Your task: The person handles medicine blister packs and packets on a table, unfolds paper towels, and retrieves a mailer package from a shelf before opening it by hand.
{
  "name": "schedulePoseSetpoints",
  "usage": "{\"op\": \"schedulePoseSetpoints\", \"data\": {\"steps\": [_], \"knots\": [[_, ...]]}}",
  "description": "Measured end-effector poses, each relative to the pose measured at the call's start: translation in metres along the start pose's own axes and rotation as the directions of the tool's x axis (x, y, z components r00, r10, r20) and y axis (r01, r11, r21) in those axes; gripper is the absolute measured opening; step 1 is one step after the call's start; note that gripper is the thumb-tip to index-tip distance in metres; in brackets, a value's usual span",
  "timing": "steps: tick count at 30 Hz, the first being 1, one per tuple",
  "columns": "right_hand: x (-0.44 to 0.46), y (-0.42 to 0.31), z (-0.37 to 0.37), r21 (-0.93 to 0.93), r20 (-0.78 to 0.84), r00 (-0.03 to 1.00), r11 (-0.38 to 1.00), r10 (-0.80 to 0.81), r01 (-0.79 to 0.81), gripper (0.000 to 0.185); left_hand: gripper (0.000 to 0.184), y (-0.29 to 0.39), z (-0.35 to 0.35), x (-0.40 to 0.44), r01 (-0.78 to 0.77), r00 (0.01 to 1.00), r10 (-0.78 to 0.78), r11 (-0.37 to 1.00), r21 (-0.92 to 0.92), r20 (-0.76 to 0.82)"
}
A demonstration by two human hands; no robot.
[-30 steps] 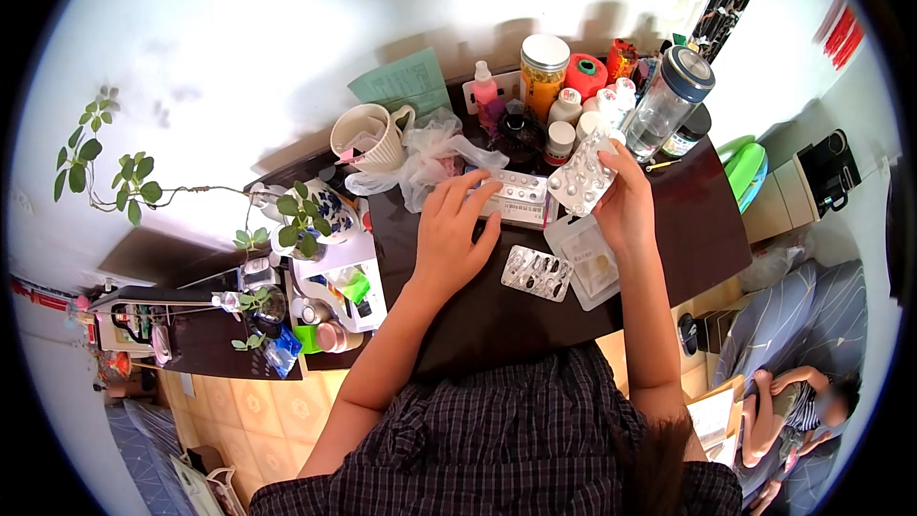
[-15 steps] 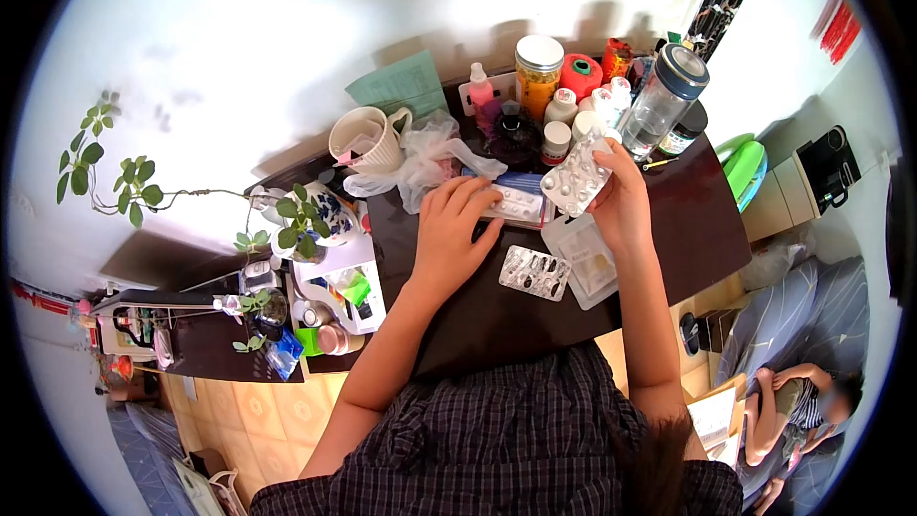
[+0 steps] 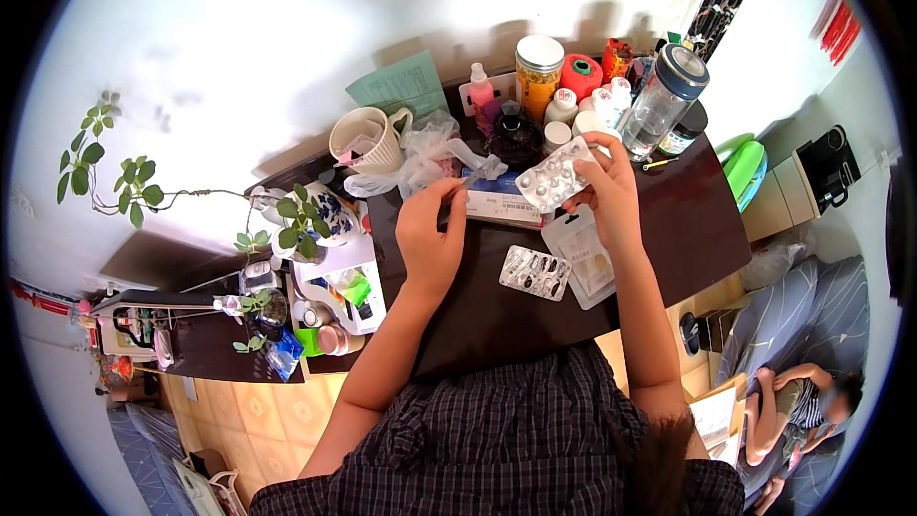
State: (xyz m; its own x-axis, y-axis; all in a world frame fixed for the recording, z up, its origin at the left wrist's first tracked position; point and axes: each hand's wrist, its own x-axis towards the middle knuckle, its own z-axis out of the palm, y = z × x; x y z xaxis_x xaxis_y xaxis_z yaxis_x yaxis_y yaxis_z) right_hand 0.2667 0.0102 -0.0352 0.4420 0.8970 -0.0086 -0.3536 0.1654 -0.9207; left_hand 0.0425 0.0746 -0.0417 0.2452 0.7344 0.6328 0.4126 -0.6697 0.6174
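My right hand (image 3: 608, 193) holds a silver blister pack (image 3: 554, 175) between thumb and fingers, tilted above the desk. With thumb and fingertips brought together, my left hand (image 3: 432, 241) is closed at the left end of a blue-and-white medicine box (image 3: 501, 206); the exact grip there is partly hidden. The box lies on the dark desk below the held pack. Nearer to me, a second blister pack (image 3: 535, 272) lies flat. Beside it, under my right wrist, is a clear flat plastic package (image 3: 585, 258).
Behind the hands stand a white cup (image 3: 367, 141), a crumpled plastic bag (image 3: 420, 162), a pink spray bottle (image 3: 480, 86), several pill bottles and a tall glass flask (image 3: 661, 103). A white organiser (image 3: 339, 268) and a trailing plant (image 3: 134, 182) are at left. Another person (image 3: 798, 411) sits at lower right.
My left hand has drawn back left from on top of the box to its end. My right hand has moved the blister pack leftward. The pack lying on the box no longer shows there.
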Motion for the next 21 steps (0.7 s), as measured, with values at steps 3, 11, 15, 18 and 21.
{"op": "schedulePoseSetpoints", "data": {"steps": [3,11,15,18,21], "knots": [[0.0,0.003,0.0,-0.038,0.099,0.994,0.998,0.052,-0.049,0.031,0.021,0.004,-0.002,0.003,-0.158,0.987,0.158,0.987,-0.004,0.024],[-0.004,0.001,0.007,0.021,0.302,0.936,0.98,0.183,-0.199,0.024,0.037,0.011,0.004,0.0,-0.374,0.913,0.369,0.927,-0.005,0.175],[-0.006,-0.001,0.009,0.032,0.297,0.939,0.981,0.173,-0.191,0.022,0.036,0.011,0.004,0.001,-0.392,0.904,0.388,0.92,-0.012,0.181],[-0.005,0.002,0.006,0.053,0.32,0.932,0.978,0.173,-0.2,0.024,0.036,0.013,0.003,0.002,-0.375,0.901,0.377,0.926,-0.054,0.212],[-0.003,0.005,0.002,0.066,0.337,0.923,0.973,0.188,-0.222,0.027,0.036,0.015,0.002,0.002,-0.346,0.898,0.358,0.934,-0.095,0.257]]}}
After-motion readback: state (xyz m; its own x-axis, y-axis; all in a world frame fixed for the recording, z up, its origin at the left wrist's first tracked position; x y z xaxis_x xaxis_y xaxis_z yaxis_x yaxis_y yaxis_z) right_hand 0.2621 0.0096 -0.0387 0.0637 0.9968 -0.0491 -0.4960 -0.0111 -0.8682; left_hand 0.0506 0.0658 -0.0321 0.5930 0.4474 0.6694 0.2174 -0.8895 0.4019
